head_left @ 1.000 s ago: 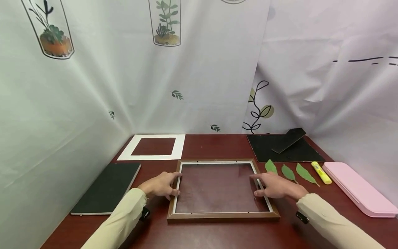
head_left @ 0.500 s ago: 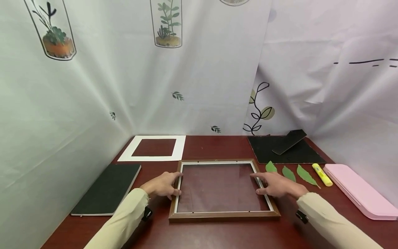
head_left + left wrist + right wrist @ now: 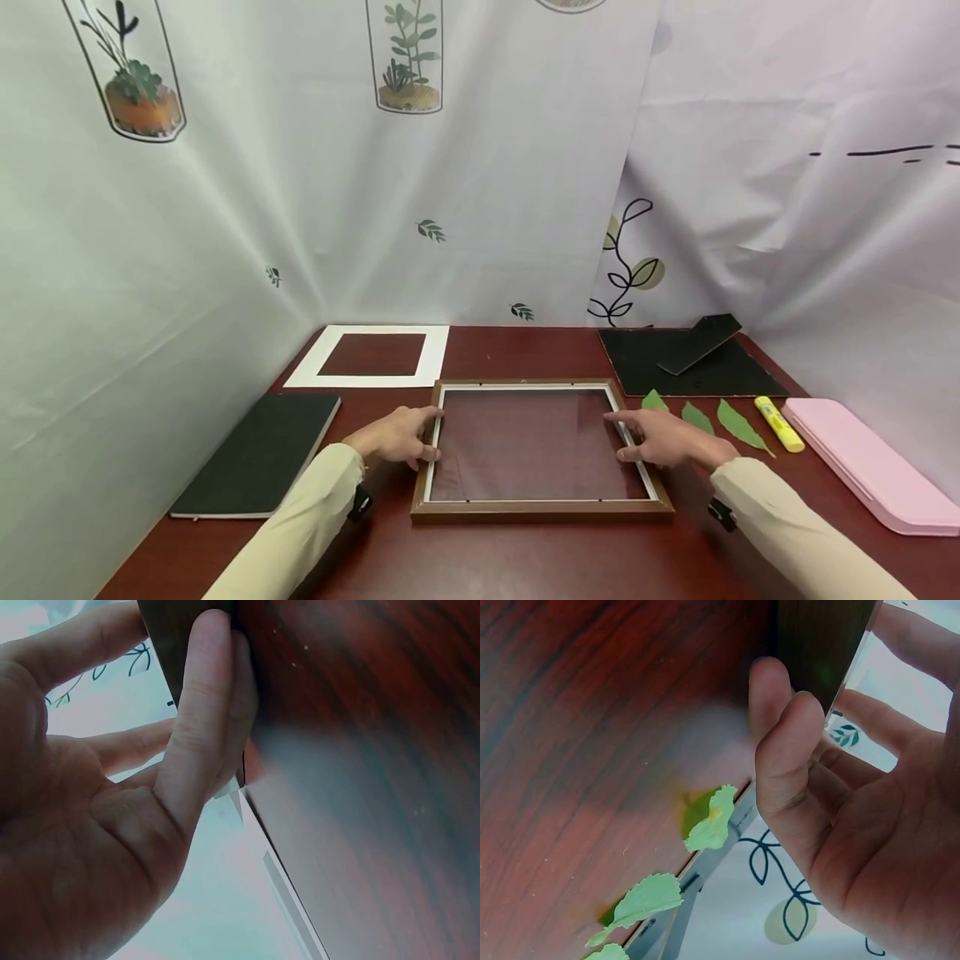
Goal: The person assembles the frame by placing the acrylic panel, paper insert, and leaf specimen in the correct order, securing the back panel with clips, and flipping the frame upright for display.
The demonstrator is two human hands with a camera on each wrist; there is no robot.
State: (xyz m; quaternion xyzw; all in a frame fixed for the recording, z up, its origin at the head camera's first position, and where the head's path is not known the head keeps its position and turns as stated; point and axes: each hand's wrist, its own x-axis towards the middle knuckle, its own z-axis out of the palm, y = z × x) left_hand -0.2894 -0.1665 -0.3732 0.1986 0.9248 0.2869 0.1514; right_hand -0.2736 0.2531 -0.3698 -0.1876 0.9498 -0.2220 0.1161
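Note:
A brown picture frame (image 3: 543, 512) with a white inner edge lies face down or nearly flat at the middle of the table, a clear pane (image 3: 525, 442) inside it. My left hand (image 3: 396, 435) grips its left side, thumb and index finger over the inner edge. On the opposite side my right hand (image 3: 663, 437) holds the frame in the same way. Other fingers press the outer face of the frame side (image 3: 169, 645) in the left wrist view. In the right wrist view, fingers also bend against the frame side (image 3: 821, 652).
Behind on the left lies a white mat board (image 3: 431, 358), with a black notebook (image 3: 258, 454) nearer. A black backing board (image 3: 637, 358) with a stand is at back right. Three green leaves (image 3: 738, 425), a yellow glue stick (image 3: 780, 423) and a pink case (image 3: 870, 467) lie right.
The frame's near edge has shifted slightly away from me, both hands moving along with it. Their grip on the two sides looks the same. The head view has shifted a little.

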